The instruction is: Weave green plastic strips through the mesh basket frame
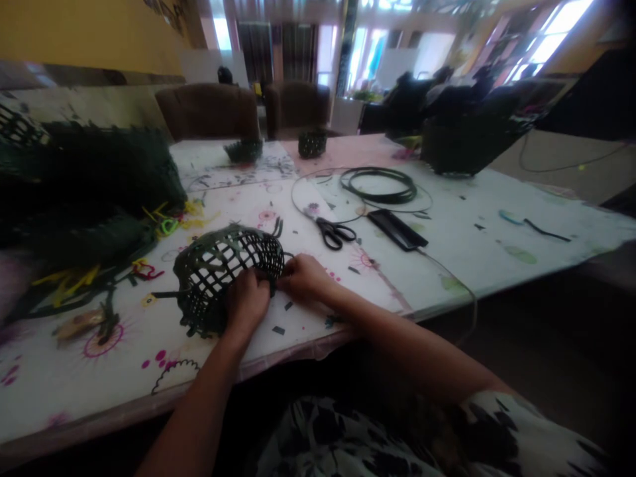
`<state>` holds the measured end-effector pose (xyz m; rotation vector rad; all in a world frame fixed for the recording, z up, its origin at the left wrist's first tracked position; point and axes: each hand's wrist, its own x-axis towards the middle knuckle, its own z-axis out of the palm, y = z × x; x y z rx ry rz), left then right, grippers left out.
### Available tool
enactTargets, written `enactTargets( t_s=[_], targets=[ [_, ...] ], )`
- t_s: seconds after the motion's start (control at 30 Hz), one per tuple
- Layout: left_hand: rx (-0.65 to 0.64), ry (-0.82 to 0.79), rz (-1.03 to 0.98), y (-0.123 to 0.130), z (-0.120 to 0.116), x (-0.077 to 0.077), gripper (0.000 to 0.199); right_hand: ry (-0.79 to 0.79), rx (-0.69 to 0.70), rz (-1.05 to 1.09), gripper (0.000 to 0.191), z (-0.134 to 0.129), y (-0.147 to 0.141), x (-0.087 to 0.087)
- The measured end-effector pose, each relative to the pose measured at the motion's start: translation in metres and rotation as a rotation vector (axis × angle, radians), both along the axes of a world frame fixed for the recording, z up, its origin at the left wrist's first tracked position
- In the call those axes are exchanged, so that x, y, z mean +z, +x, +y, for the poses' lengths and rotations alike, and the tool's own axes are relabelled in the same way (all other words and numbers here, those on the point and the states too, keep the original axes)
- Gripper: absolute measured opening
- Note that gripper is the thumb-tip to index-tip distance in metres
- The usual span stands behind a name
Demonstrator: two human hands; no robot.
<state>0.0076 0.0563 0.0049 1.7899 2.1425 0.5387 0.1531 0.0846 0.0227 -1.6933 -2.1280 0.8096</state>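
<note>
A dark green woven basket [223, 258] lies tilted on the table, its open lattice showing the white cloth through it. My left hand [248, 298] reaches inside the basket, fingers closed on its near right wall. Against the outer right side, my right hand [303, 278] pinches at the weave, close to a short green strip end. The fingertips of both hands nearly meet across the basket wall. Beyond my right hand lie black-handled scissors [335, 233] and a coil of green strip [380, 184].
Dark green woven pieces [99, 172] are heaped at the left, beside yellow strips [72, 281]. A black tray-like object [397, 230] with a cord lies right of the scissors. Small baskets [312, 144] and a large dark basket [462, 142] stand farther back. People sit in the background.
</note>
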Motion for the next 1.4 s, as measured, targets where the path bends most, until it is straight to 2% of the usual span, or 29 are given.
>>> enactTargets(
  t_s=[0.17,0.3,0.43,0.5,0.63,0.7,0.77,0.87,0.93,1.13,1.27,1.4],
  targets=[
    [0.01,0.018,0.009,0.001,0.001,-0.001,0.03,0.023,-0.083,-0.077,0.02,0.0,-0.015,0.0],
    [-0.005,0.034,0.01,0.002,-0.001,-0.001,0.03,-0.002,-0.065,0.0,0.014,0.002,-0.01,-0.003],
    [-0.067,0.086,0.0,-0.001,-0.005,0.0,0.029,-0.122,0.066,0.194,0.021,0.007,0.012,-0.01],
    [-0.105,0.098,-0.002,-0.004,-0.008,0.003,0.028,-0.16,0.112,0.318,0.017,0.008,0.021,-0.015],
    [-0.212,0.128,0.004,-0.009,-0.019,0.012,0.024,-0.227,0.171,0.774,0.028,0.005,0.026,-0.022],
    [-0.267,0.176,0.084,-0.009,-0.027,0.017,0.021,-0.274,0.225,0.898,0.034,0.004,0.026,-0.022],
    [-0.297,0.237,0.258,-0.009,-0.035,0.021,0.028,-0.312,0.265,0.96,0.037,0.004,0.027,-0.021],
    [-0.302,0.32,0.503,-0.01,-0.042,0.026,0.025,-0.342,0.28,1.012,0.038,0.004,0.028,-0.018],
    [-0.311,0.369,0.56,-0.015,-0.041,0.03,0.017,-0.351,0.277,1.02,0.037,0.004,0.028,-0.017],
    [-0.31,0.458,0.416,-0.034,-0.034,0.039,0.017,-0.371,0.253,1.015,0.035,0.002,0.028,-0.014],
    [-0.262,0.542,0.338,-0.029,-0.038,0.033,0.018,-0.369,0.231,0.996,0.033,0.003,0.028,-0.013],
    [-0.289,0.579,0.326,-0.023,-0.038,0.025,0.017,-0.39,0.201,1.01,0.027,0.005,0.028,-0.016]
  ],
)
